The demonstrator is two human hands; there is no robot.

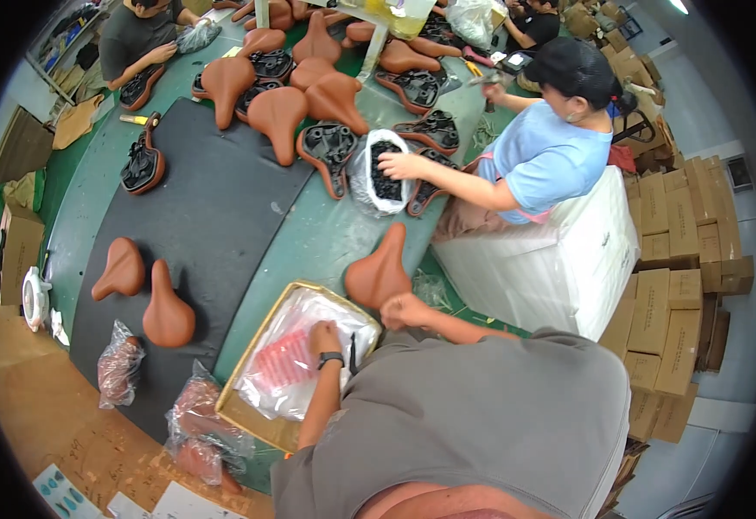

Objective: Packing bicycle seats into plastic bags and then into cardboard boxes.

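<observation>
My left hand (324,338), with a dark watch at the wrist, is in a yellow-rimmed box (241,377). Its fingers are curled onto a stack of clear plastic bags (276,362) with red print, pinching at the top layer. My right hand (402,311) is closed like a fist just beside the box, near the wide end of a brown bicycle saddle (379,272). Whatever it may hold is hidden. That saddle lies top side up on the green table, its nose pointing away from me.
Two brown saddles (169,310) lie on a black mat (213,199); bagged saddles (200,415) are at its near edge. More saddles (278,117) crowd the far table. A co-worker in blue (542,143) reaches into a bag of black parts (382,195). Cartons (667,320) are stacked right.
</observation>
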